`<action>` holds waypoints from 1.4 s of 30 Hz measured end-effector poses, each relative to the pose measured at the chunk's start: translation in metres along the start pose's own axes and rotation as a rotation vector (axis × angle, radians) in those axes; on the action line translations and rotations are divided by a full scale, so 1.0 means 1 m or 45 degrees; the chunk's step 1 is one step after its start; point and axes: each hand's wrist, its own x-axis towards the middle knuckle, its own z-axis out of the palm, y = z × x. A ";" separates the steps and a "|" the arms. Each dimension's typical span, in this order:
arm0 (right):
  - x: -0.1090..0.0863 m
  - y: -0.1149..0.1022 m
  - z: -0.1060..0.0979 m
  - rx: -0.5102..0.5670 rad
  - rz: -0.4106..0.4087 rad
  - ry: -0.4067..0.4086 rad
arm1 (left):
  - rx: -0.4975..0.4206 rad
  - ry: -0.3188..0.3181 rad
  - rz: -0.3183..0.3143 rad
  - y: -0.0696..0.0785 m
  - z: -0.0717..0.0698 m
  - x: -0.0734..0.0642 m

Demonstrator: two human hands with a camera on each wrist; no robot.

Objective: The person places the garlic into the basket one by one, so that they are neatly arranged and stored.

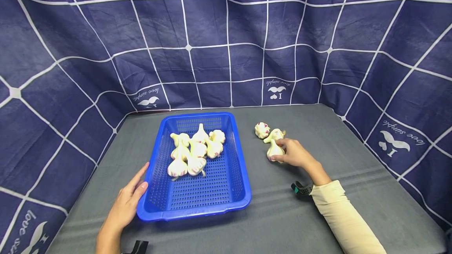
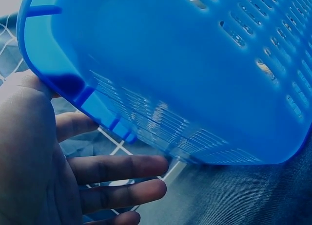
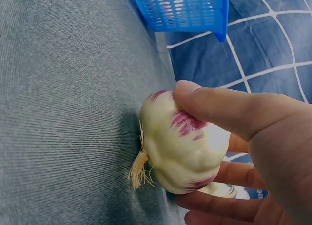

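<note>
My right hand (image 1: 294,153) grips a white garlic bulb (image 1: 274,151) between thumb and fingers, on or just over the grey surface. In the right wrist view the bulb (image 3: 187,142) shows purple streaks and a tuft of dry roots. Just behind it lie a second garlic bulb (image 1: 277,134) and a purple-marked one (image 1: 262,130). My left hand (image 1: 125,203) is at the left rim of a blue plastic basket (image 1: 243,175), thumb and forefinger against the rim. In the left wrist view the other fingers (image 2: 119,169) extend nearly straight beside the basket wall.
Several garlic bulbs (image 1: 195,150) are grouped in the basket's back and left part; its front floor (image 1: 201,195) shows bare mesh. A navy curtain with white grid lines (image 1: 212,66) encloses the grey tabletop (image 1: 268,214) at the back and sides.
</note>
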 end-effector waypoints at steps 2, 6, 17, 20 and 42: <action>0.001 -0.001 -0.001 0.006 -0.007 0.006 | -0.001 -0.001 0.001 0.000 0.000 0.000; 0.002 -0.004 -0.004 -0.004 -0.020 0.051 | -0.002 -0.006 -0.005 0.000 0.000 0.000; 0.008 -0.015 -0.012 0.007 -0.053 0.167 | 0.015 -0.015 -0.016 0.001 -0.001 -0.001; 0.011 -0.019 -0.014 0.024 -0.056 0.191 | 0.027 -0.029 -0.031 0.001 -0.001 0.000; 0.032 -0.064 -0.016 0.173 -0.082 0.330 | 0.004 -0.037 -0.008 0.002 -0.002 -0.001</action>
